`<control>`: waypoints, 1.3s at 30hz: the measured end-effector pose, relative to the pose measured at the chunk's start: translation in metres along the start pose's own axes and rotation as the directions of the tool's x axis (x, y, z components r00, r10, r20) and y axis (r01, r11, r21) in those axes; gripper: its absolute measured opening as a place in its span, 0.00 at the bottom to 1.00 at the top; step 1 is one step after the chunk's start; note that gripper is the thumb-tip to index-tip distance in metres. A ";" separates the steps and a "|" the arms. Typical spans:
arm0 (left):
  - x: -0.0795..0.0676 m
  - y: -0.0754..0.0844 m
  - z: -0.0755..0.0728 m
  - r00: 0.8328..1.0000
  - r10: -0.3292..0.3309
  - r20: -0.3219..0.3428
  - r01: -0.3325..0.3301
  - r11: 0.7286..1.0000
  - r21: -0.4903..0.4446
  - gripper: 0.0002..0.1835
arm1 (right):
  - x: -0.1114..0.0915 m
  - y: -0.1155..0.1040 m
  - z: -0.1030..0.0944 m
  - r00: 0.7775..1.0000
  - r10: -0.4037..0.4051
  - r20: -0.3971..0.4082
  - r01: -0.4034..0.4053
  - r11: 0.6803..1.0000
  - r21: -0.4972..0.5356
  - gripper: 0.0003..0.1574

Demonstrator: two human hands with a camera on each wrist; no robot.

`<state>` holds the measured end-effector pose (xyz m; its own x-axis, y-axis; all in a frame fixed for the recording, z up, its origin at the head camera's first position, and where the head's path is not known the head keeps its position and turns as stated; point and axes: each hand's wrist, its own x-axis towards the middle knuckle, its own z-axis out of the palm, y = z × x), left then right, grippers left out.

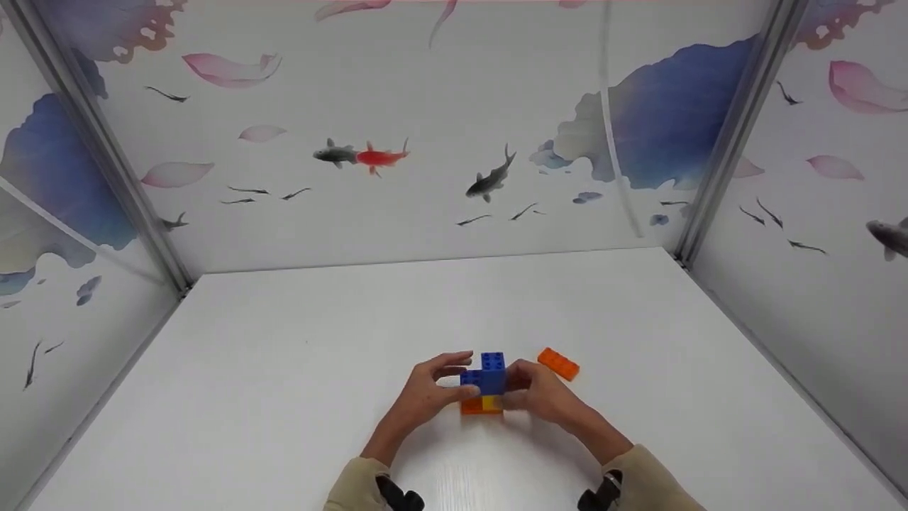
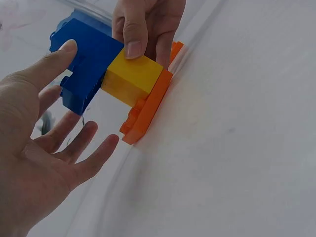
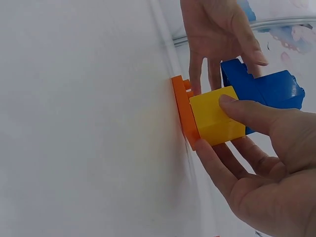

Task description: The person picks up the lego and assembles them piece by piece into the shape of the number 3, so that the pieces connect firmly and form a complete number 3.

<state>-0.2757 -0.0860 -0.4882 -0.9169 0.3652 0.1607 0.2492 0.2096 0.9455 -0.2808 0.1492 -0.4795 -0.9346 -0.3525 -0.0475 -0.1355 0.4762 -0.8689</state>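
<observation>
A small stack of toy building bricks stands on the table between the two hands. At its bottom lies an orange brick [image 3: 183, 111], with a yellow brick [image 3: 212, 113] on one end of it. The upper part is a stepped blue piece [image 1: 493, 380], one side taller and overhanging the orange brick. My right hand [image 1: 546, 394] grips the yellow brick, thumb on its near face and fingers around the far side. With its thumb my left hand [image 1: 425, 390] touches the blue piece at the low step, while its other fingers spread loosely beside the stack.
A loose orange brick [image 1: 559, 364] lies on the white table [image 1: 298, 397], just beyond the right hand. Printed panels [image 1: 284, 199] with fish and petals wall in the table at the back and sides. Metal posts [image 1: 731, 121] stand at the back corners.
</observation>
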 end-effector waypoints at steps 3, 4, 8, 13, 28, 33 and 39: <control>0.000 -0.003 -0.003 0.999 -0.030 0.032 0.030 1.000 -0.005 0.33 | 0.000 0.001 0.001 1.000 0.011 -0.011 -0.011 1.000 0.017 0.20; 0.000 -0.004 -0.003 0.999 -0.032 0.044 0.033 0.999 -0.007 0.34 | 0.000 0.001 0.002 1.000 0.013 -0.013 -0.012 1.000 0.021 0.20; -0.001 -0.005 -0.006 0.996 -0.039 0.076 0.040 0.999 -0.014 0.33 | 0.000 0.002 0.002 1.000 0.024 -0.018 -0.023 0.999 0.030 0.21; -0.002 -0.005 -0.009 0.992 -0.088 0.086 0.090 0.995 -0.031 0.27 | 0.002 0.002 0.003 0.998 0.047 -0.030 -0.046 0.999 0.024 0.21; -0.003 -0.005 -0.011 0.981 -0.175 0.086 0.183 0.977 -0.104 0.28 | -0.001 -0.005 -0.022 0.999 0.035 0.009 -0.036 0.996 0.086 0.28; -0.003 -0.005 -0.011 0.982 -0.175 0.076 0.182 0.978 -0.100 0.29 | -0.002 -0.010 -0.045 0.999 0.019 -0.028 -0.015 0.993 0.113 0.30; -0.002 -0.006 -0.011 0.983 -0.167 0.081 0.175 0.978 -0.114 0.28 | -0.007 -0.012 -0.072 0.995 -0.023 -0.094 0.032 0.995 0.097 0.28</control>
<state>-0.2785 -0.0985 -0.4906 -0.9175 0.3971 -0.0224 0.0474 0.1651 0.9851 -0.2964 0.2037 -0.4333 -0.9580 -0.2860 0.0193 -0.1330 0.3839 -0.9138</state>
